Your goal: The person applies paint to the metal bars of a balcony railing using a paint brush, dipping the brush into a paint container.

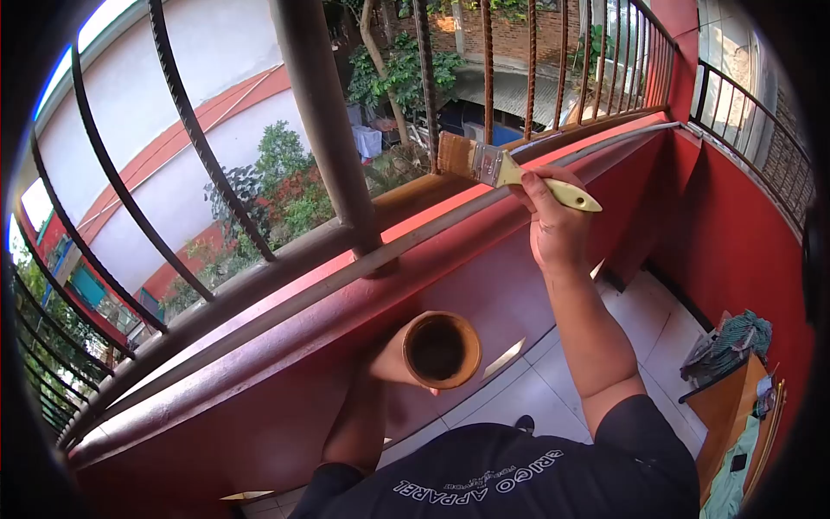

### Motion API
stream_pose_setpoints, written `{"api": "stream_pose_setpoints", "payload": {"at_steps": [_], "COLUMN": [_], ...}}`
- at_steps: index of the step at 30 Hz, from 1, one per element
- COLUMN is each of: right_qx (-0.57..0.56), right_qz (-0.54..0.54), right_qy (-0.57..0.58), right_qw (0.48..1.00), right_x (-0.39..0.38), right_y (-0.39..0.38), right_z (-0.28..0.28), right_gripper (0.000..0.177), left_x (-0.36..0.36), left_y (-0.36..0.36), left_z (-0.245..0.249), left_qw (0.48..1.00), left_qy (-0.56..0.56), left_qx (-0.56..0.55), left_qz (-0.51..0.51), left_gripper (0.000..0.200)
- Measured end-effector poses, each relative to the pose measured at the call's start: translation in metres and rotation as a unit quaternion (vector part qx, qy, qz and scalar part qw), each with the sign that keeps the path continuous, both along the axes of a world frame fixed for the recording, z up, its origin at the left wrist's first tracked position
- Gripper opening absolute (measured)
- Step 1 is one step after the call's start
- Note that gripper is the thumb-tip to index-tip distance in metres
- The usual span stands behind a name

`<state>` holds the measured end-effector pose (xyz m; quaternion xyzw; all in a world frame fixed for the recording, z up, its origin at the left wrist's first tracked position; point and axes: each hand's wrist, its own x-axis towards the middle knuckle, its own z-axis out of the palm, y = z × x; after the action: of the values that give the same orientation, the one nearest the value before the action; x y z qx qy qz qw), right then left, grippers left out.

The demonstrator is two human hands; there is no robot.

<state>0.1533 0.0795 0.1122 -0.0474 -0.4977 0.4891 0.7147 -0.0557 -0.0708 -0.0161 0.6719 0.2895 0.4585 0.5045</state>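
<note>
My right hand [558, 212] is closed round the pale yellow-green handle of a paintbrush [493, 164]. The brush's brown, paint-stained bristles point left and lie right by a rebar post of the railing [488, 78]. Below and to the left, my left hand [395, 356] is wrapped round a cup [478, 350] with a brown-smeared rim. Dark liquid shows inside the cup, which is held in front of the red wall. Most of the left fingers are hidden behind the cup.
A red ledge [320, 324] carries a thin grey pipe [432, 227] and a thick brown post [324, 121]. White floor tiles [540, 398] lie below. At the right, cloths [739, 339] hang near a wooden board [722, 424]. Plants [285, 173] grow beyond the railing.
</note>
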Motion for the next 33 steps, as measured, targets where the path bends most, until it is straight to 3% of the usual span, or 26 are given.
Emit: {"api": "stream_pose_setpoints", "payload": {"at_steps": [7,11,15,17,19,23,29,33], "right_qx": [0.016,0.019,0.088,0.242,0.381,0.441,0.509,0.532], "right_qz": [0.024,0.082,0.023,-0.114,-0.249,-0.23,-0.181,-0.264], "right_qy": [-0.03,0.009,0.002,-0.068,-0.14,-0.248,-0.29,-0.276], "right_qw": [0.999,0.996,0.996,0.961,0.88,0.831,0.79,0.756], "right_x": [-0.008,-0.004,0.005,0.005,0.003,0.019,0.014,0.014], "right_y": [0.054,0.067,0.068,0.058,0.044,0.027,0.026,0.022], "right_z": [-0.007,-0.008,0.004,0.016,0.02,0.015,0.066,0.11], "right_gripper": [0.012,0.013,0.011,0.014,0.017,0.025,0.02,0.019], "left_x": [-0.003,0.0,-0.001,-0.001,-0.002,-0.005,-0.007,-0.01], "left_y": [0.005,0.005,0.005,0.004,0.005,0.005,0.004,0.004], "left_z": [0.0,0.004,0.008,0.01,0.01,0.012,0.009,0.006], "left_qw": [1.0,0.999,0.998,0.998,0.998,0.998,0.999,0.999], "left_qy": [0.011,0.022,0.031,0.033,0.033,0.033,0.018,0.006], "left_qx": [-0.012,-0.021,-0.025,-0.028,-0.029,-0.021,0.005,0.033], "left_qz": [0.022,0.037,0.047,0.048,0.046,0.042,0.031,0.026], "left_gripper": [0.106,0.106,0.105,0.105,0.105,0.104,0.104,0.103]}}
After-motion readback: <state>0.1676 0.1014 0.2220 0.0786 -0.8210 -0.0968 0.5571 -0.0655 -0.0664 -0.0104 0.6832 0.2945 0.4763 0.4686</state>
